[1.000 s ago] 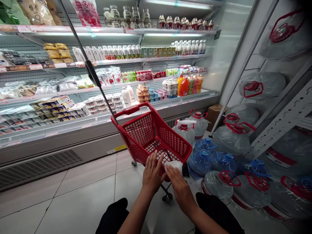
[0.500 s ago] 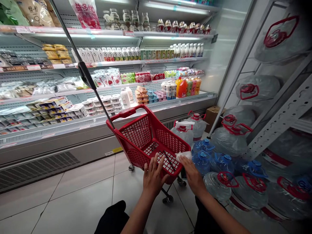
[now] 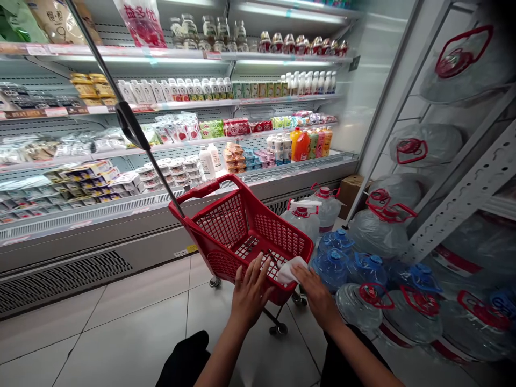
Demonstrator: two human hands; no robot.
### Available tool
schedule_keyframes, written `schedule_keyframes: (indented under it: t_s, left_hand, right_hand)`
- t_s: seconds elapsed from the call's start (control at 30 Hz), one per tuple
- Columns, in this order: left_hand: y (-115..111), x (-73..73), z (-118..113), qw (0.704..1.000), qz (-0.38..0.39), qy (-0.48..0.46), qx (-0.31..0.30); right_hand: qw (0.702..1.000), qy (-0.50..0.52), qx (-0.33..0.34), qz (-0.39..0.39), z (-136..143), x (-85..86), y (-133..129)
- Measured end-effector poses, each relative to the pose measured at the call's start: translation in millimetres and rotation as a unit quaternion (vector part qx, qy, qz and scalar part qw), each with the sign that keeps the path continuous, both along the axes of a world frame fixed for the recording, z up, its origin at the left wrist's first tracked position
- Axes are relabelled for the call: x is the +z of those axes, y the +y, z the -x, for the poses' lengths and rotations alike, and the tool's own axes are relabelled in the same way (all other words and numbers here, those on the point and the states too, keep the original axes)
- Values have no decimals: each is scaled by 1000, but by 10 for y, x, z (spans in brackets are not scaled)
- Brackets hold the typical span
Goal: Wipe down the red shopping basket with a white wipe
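A red plastic shopping cart point(image 3: 209, 236) on casters stands in front of me, its mesh basket tilted toward me. My left hand point(image 3: 252, 290) lies over the near rim of the basket with its fingers spread, holding nothing. In my right hand point(image 3: 316, 290) is a white cloth or tissue point(image 3: 288, 270), pressed against the near right corner of the basket rim. The fingers lie over the cloth, hiding part of it. A long metal pole point(image 3: 99, 59) with a black grip rises from the cart's far left corner.
A refrigerated display case point(image 3: 153, 252) with shelves of drinks and yogurt runs behind the cart. Large water jugs with red handles point(image 3: 423, 312) and blue bottles point(image 3: 332, 263) crowd the floor on the right, beside a metal rack point(image 3: 463, 199). Pale tiles point(image 3: 133, 322) cover the floor.
My right hand has slid the cloth left and toward me along the rim, from the right side to the near corner. The cart and pole have shifted slightly left.
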State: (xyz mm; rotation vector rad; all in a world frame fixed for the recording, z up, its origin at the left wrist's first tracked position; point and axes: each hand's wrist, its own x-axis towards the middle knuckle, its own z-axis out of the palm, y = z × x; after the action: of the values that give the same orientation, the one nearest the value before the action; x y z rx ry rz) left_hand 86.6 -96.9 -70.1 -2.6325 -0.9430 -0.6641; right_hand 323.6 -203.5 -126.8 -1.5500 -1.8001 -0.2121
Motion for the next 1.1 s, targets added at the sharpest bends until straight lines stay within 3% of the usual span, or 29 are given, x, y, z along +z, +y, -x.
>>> schedule_keyframes:
  t_s: [0.2,0.43,0.53,0.7,0.77,0.87,1.0,1.1]
  left_hand:
    - [238,73,198,998,-22,-11,50]
    - [217,-104,16,996,-27,-43,72]
    - [146,-160,-49,995,-44,-46,76]
    - [80,-159,-29,994,-65,-43,80]
    - [133,-100,54,995,-64,-41,68]
    - [325,66,274,995,-56,-44,68]
    - [590,280,558,992,-45,-52,104]
    - [614,310,573,993,-33,-55,103]
  right_hand:
    - [995,83,-62,1,-68,-57,142]
    - [995,34,-92,-14,491,32,20]
    - [992,-12,-113,-50,744,126,192]
    - [988,-101,-87,-79,976,294,602]
    - [986,-126,-73,-83,941,309,604]
    - [985,-144,-62,-77,747,239,387]
    - [986,-114,-101,-72,448,67,-6]
    - [986,-76,-133,-70,395,24,-83]
